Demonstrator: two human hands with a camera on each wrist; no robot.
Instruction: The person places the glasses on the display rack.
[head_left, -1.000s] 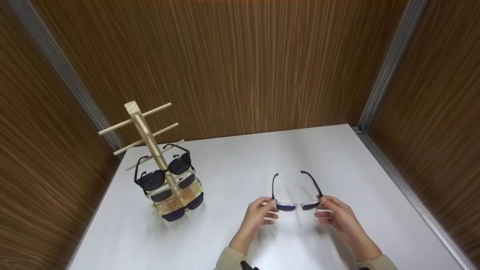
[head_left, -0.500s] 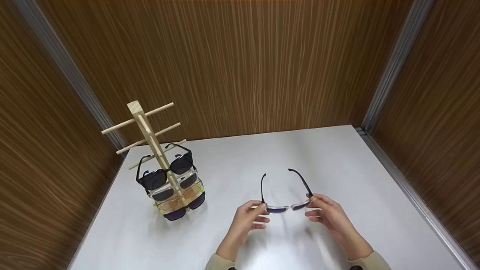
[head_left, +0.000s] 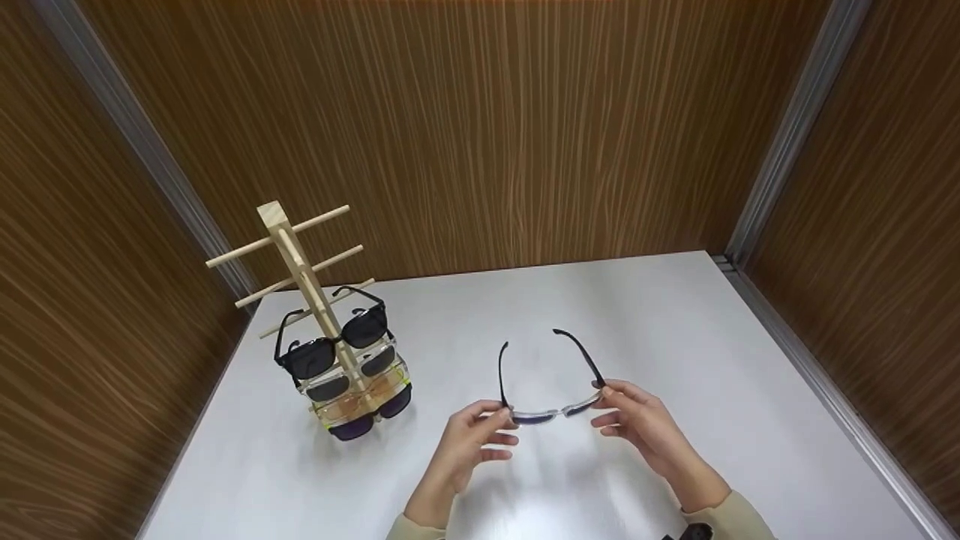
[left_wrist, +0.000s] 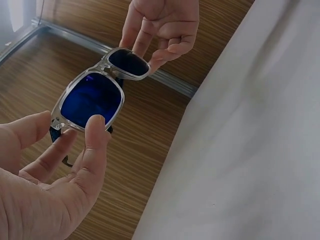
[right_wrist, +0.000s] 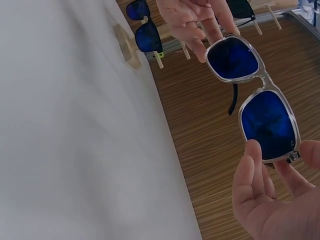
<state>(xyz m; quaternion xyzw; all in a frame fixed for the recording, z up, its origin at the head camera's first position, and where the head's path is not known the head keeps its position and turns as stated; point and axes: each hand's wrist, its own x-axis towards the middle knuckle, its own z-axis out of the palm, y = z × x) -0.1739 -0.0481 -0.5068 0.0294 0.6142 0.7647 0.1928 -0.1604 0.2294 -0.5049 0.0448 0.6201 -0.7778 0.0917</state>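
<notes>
Between my two hands is a pair of sunglasses with a clear frame, black temples spread apart and dark blue lenses. My left hand pinches its left hinge corner between thumb and fingers. At the opposite corner my right hand pinches the frame the same way. Both wrist views show the blue lenses from the front, held off the table. In the head view the temples point away from me, and the right side sits a little higher. To the left stands a wooden glasses rack.
On the rack's lower part hang black sunglasses, clear-framed grey ones, an orange-lensed pair and a dark purple-lensed pair. Bare wooden pegs stick out above them. Wood-grain panels enclose the white table.
Both hands have carried the sunglasses leftward, closer to the rack. The right end of the frame has risen slightly relative to the left. My grip on both corners stays the same.
</notes>
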